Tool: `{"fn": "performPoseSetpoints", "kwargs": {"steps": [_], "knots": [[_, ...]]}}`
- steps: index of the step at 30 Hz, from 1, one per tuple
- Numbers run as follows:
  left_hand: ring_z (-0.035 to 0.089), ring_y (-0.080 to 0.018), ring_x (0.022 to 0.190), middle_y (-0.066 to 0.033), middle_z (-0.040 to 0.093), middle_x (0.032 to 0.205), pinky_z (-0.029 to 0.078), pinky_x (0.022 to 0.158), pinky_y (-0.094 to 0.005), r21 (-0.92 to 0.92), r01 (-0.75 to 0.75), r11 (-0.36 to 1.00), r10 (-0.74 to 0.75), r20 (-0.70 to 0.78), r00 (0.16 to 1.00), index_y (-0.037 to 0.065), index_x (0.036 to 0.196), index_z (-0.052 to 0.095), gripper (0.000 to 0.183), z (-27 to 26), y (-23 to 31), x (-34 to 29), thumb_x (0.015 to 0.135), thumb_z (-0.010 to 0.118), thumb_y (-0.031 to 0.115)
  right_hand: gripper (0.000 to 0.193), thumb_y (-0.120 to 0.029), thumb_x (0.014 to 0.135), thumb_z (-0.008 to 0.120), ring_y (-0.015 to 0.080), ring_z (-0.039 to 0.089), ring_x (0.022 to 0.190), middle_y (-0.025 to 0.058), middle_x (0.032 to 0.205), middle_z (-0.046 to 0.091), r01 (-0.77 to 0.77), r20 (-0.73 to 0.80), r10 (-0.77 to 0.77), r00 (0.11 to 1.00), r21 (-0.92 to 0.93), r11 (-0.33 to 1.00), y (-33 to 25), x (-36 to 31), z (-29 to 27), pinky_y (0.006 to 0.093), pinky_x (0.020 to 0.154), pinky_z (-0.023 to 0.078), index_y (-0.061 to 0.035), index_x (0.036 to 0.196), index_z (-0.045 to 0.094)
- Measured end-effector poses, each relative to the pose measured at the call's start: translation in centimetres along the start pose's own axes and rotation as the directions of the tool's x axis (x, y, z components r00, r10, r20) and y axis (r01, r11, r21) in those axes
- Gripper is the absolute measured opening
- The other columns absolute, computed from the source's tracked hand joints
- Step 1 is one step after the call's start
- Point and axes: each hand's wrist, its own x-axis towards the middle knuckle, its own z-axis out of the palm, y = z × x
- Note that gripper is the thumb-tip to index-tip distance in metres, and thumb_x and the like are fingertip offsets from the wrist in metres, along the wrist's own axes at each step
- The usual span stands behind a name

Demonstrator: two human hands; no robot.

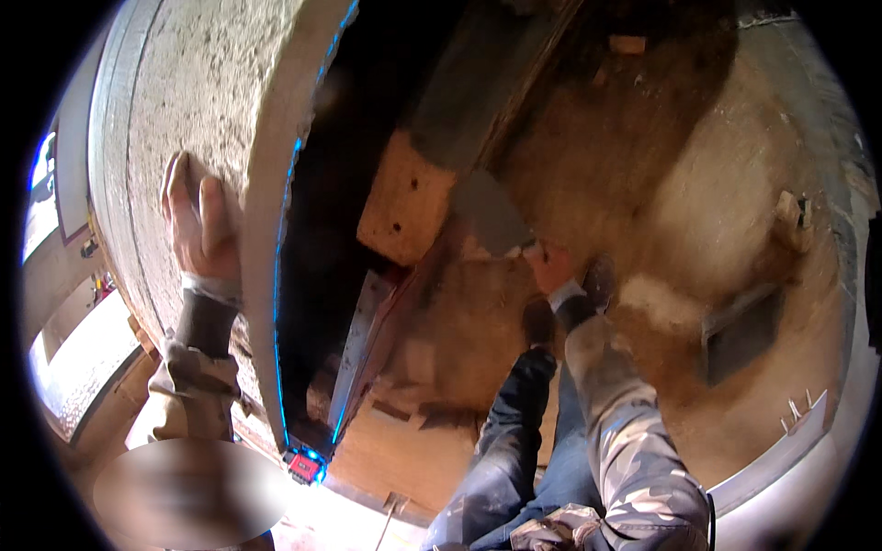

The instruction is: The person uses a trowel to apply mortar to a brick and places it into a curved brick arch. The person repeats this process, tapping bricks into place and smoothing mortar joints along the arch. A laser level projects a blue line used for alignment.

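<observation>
My left hand (204,230) lies on a rough concrete surface (197,83) at the left, its fingers stretched out and holding nothing. Lower down at the middle, my right hand (551,266) is closed around the handle of a trowel (493,213). The trowel's grey, flat blade points up and left, beside the right end of an orange block (404,202) with small dark holes. Beyond that block runs a grey strip (478,78), perhaps mortar. The hand hides most of the trowel's handle.
A red laser device (304,466) glows blue near the lower left, and blue lines run along the concrete edge and a pale metal-looking bar (356,335). A dark tub (742,332) stands right of my feet on the brown floor. An orange brick piece (627,44) lies far off.
</observation>
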Motion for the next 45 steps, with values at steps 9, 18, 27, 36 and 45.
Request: {"fn": "performPoseSetpoints", "kwargs": {"steps": [9,18,27,36,45], "knots": [[0.034,-0.0312,0.139,-0.0184,0.038,0.149,0.023,0.116,-0.0404,-0.233,0.29,0.928,-0.288,0.044,0.957,-0.001,0.145,0.036,0.053,-0.2,2.0,0.8,0.102,0.041,0.028,0.053,-0.049,0.086,0.065,0.018,0.048,0.06,0.0111,0.059,0.054,-0.007,-0.245,-0.018,0.969,-0.099,0.995,-5.4,13.7,-6.2,0.0376,0.056,0.043,0.0041,0.081,0.063],[0.035,-0.0347,0.137,-0.0207,0.037,0.148,0.025,0.115,-0.0432,-0.167,0.302,0.938,-0.293,0.081,0.953,0.0,0.144,0.038,0.055,-0.9,2.2,1.0,0.095,0.047,0.025,0.05,-0.048,0.092,0.063,0.0073,0.041,0.049,-0.0039,0.055,0.04,-0.31,-0.232,0.437,0.869,0.433,0.847,-4.8,13.2,-10.9,0.0294,0.043,0.03,-0.0125,0.065,0.04],[0.047,-0.0439,0.124,-0.0281,0.045,0.137,0.039,0.105,-0.0493,0.111,-0.109,0.988,0.109,0.008,0.994,-0.001,0.129,0.05,0.037,-1.2,1.5,1.0,0.093,0.053,0.006,0.044,-0.041,0.092,0.062,0.0115,0.045,0.063,-0.0033,0.068,0.052,-0.117,0.062,0.105,0.993,0.233,0.965,-6.2,9.7,-1.5,0.0325,0.055,0.04,0.0004,0.077,0.059],[0.05,-0.032,0.118,-0.0198,0.053,0.127,0.037,0.104,-0.0396,-0.018,0.139,0.99,-0.14,-0.097,0.985,0.005,0.13,0.051,0.046,-0.3,0.1,0.2,0.097,0.049,0.037,0.041,-0.042,0.09,0.061,0.0204,0.064,0.077,0.0096,0.077,0.066,-0.328,0.033,0.372,0.928,-0.403,0.854,3.5,0.4,-7.9,0.0375,0.068,0.051,-0.004,0.102,0.07],[0.054,-0.0261,0.084,-0.0102,0.055,0.086,0.042,0.078,-0.0404,-0.502,0.197,0.842,-0.436,-0.419,0.796,0.01,0.084,0.055,0.024,-10.5,7.0,-5.9,0.084,0.058,0.034,0.039,-0.042,0.085,0.071,0.0126,0.052,0.06,0.0012,0.066,0.058,-0.579,-0.155,0.585,0.796,-0.479,0.66,-5.5,-18.8,-21.9,0.0327,0.054,0.044,-0.0029,0.086,0.066]]}}
